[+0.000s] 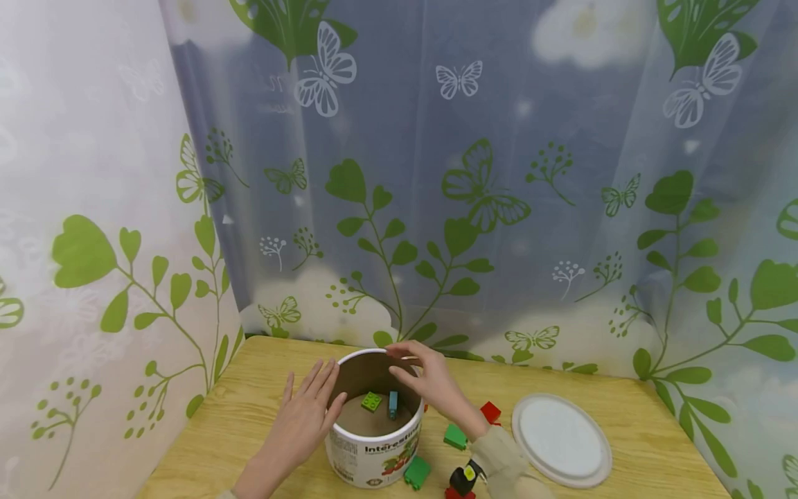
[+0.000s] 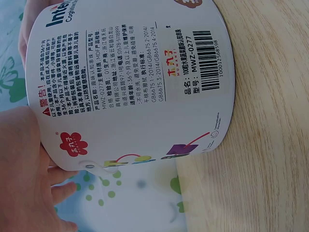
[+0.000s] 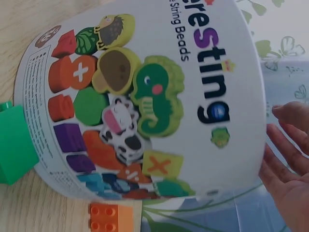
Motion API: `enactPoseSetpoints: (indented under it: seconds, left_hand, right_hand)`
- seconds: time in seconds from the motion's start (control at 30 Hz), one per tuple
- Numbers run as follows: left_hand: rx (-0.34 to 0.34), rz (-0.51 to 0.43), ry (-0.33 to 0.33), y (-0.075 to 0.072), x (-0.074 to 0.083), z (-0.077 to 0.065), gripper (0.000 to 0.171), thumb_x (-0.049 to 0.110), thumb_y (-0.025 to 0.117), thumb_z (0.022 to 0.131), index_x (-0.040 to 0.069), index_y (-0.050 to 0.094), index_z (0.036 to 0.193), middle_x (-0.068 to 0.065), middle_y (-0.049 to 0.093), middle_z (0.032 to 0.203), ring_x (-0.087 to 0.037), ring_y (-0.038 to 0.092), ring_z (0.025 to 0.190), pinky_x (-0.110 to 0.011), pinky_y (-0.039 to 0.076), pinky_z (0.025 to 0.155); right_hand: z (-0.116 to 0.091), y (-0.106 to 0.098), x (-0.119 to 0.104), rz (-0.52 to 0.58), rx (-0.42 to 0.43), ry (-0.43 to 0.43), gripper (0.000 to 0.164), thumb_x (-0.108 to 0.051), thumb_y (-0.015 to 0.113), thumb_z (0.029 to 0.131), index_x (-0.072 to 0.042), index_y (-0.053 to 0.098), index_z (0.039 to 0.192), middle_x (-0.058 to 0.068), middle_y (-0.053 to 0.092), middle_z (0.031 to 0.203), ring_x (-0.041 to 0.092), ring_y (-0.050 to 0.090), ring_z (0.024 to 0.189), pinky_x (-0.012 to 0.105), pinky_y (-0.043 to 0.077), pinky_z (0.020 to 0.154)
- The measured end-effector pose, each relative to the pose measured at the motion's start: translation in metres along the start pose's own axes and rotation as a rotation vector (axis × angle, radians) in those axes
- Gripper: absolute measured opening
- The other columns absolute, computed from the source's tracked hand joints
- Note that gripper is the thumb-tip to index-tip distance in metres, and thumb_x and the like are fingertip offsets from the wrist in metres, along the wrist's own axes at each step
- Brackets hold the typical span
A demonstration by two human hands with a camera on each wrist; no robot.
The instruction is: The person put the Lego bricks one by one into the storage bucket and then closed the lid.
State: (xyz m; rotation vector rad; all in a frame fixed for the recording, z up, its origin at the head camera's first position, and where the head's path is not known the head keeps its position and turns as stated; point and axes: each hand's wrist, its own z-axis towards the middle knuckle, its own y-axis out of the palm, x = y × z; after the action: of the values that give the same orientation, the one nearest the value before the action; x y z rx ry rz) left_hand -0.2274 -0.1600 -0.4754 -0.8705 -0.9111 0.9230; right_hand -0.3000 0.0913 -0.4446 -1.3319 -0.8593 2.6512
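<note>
A white round bucket with printed toy pictures stands on the table. Inside it lie a light green building brick and a blue brick. My left hand rests against the bucket's left rim, fingers mostly straight and pointing away. At the far right rim is my right hand, its fingers loosely bent and its thumb apart over the opening. Seen from the left wrist, the bucket's label and barcode face the camera. The right wrist view shows its picture side.
Right of the bucket lie a dark green brick, another green brick and a red brick. A black piece sits near the front edge. The white lid lies farther right. An orange brick is beside the bucket.
</note>
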Motion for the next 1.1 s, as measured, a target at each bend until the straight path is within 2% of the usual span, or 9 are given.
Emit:
enactPoseSetpoints:
  seconds: [0.13, 0.33, 0.43, 0.6, 0.83, 0.93, 1.1]
  left_hand:
    - [-0.002, 0.0, 0.001, 0.0, 0.0, 0.0, 0.061, 0.045, 0.043, 0.108, 0.004, 0.044, 0.154, -0.009, 0.039, 0.161, -0.03, 0.029, 0.151, -0.067, 0.013, 0.12]
    - [0.003, -0.001, 0.006, 0.0, 0.0, 0.001, 0.061, 0.044, 0.044, 0.108, 0.004, 0.043, 0.154, -0.009, 0.039, 0.161, -0.03, 0.029, 0.152, -0.067, 0.013, 0.12]
    - [0.009, 0.002, 0.008, 0.0, 0.0, 0.001, 0.061, 0.043, 0.044, 0.108, 0.003, 0.043, 0.154, -0.01, 0.039, 0.16, -0.03, 0.03, 0.151, -0.067, 0.014, 0.119]
    - [0.012, 0.007, 0.01, 0.002, -0.001, 0.0, 0.061, 0.043, 0.044, 0.108, 0.004, 0.043, 0.154, -0.01, 0.04, 0.16, -0.03, 0.03, 0.151, -0.067, 0.014, 0.12]
    - [0.014, 0.006, 0.012, 0.002, -0.001, 0.0, 0.061, 0.043, 0.044, 0.108, 0.003, 0.044, 0.153, -0.01, 0.04, 0.16, -0.03, 0.03, 0.151, -0.066, 0.013, 0.12]
    - [0.015, 0.005, 0.01, 0.002, 0.0, 0.0, 0.061, 0.043, 0.044, 0.108, 0.003, 0.043, 0.153, -0.01, 0.039, 0.16, -0.03, 0.029, 0.151, -0.066, 0.012, 0.12]
    - [0.022, 0.002, 0.012, 0.002, 0.0, 0.0, 0.06, 0.043, 0.044, 0.108, 0.003, 0.043, 0.153, -0.01, 0.039, 0.161, -0.031, 0.03, 0.151, -0.066, 0.012, 0.12]
  right_hand:
    - [-0.007, -0.009, 0.006, 0.033, 0.049, -0.011, 0.034, -0.011, 0.073, 0.094, -0.004, 0.067, 0.127, 0.012, 0.069, 0.124, 0.034, 0.064, 0.115, 0.056, 0.053, 0.096]
    - [-0.02, -0.027, 0.017, -0.013, 0.12, 0.006, 0.038, -0.01, 0.075, 0.092, -0.008, 0.067, 0.129, 0.01, 0.07, 0.125, 0.03, 0.065, 0.115, 0.047, 0.055, 0.096]
    - [-0.028, -0.037, 0.024, 0.006, 0.133, 0.033, 0.039, -0.011, 0.075, 0.092, -0.008, 0.066, 0.131, 0.011, 0.068, 0.127, 0.03, 0.064, 0.117, 0.049, 0.054, 0.098]
    - [-0.045, -0.048, 0.034, 0.056, 0.135, 0.091, 0.04, -0.013, 0.074, 0.094, -0.006, 0.065, 0.132, 0.013, 0.067, 0.129, 0.032, 0.062, 0.118, 0.053, 0.05, 0.1]
    - [-0.073, -0.056, 0.047, 0.059, 0.133, 0.148, 0.039, -0.008, 0.073, 0.093, 0.0, 0.064, 0.13, 0.019, 0.067, 0.126, 0.033, 0.064, 0.114, 0.049, 0.055, 0.096]
    - [-0.084, -0.056, 0.052, 0.064, 0.129, 0.181, 0.038, -0.01, 0.073, 0.093, -0.002, 0.065, 0.129, 0.019, 0.068, 0.125, 0.033, 0.065, 0.113, 0.044, 0.057, 0.094]
    - [-0.101, -0.057, 0.057, 0.086, 0.088, 0.283, 0.041, -0.018, 0.075, 0.093, -0.008, 0.065, 0.131, 0.015, 0.067, 0.128, 0.036, 0.063, 0.117, 0.041, 0.056, 0.096]
